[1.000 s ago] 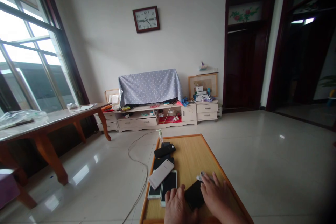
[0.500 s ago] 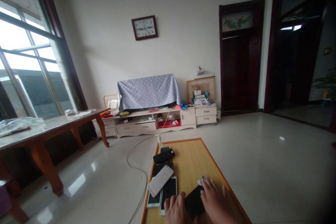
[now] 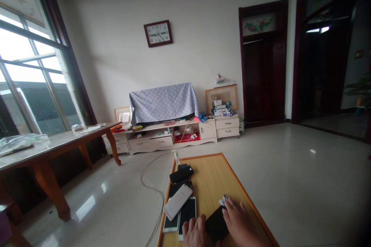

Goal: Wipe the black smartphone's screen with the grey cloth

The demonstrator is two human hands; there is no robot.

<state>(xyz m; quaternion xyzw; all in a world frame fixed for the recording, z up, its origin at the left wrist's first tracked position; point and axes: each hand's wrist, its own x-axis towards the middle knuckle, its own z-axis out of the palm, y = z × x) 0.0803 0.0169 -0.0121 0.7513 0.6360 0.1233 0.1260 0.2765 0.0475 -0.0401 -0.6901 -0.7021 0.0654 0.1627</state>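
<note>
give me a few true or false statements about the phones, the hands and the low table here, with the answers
1. Both hands rest on a black phone lying on the low wooden table. True: the left hand and right hand touch it.
2. A white phone lies tilted across other phones. True.
3. The wall clock hangs above the door. False: it hangs above the cloth-covered unit.
4. The small bottle stands at the table's near edge. False: it is at the far corner.
5. A cable runs across the floor left of the table. True.
</note>
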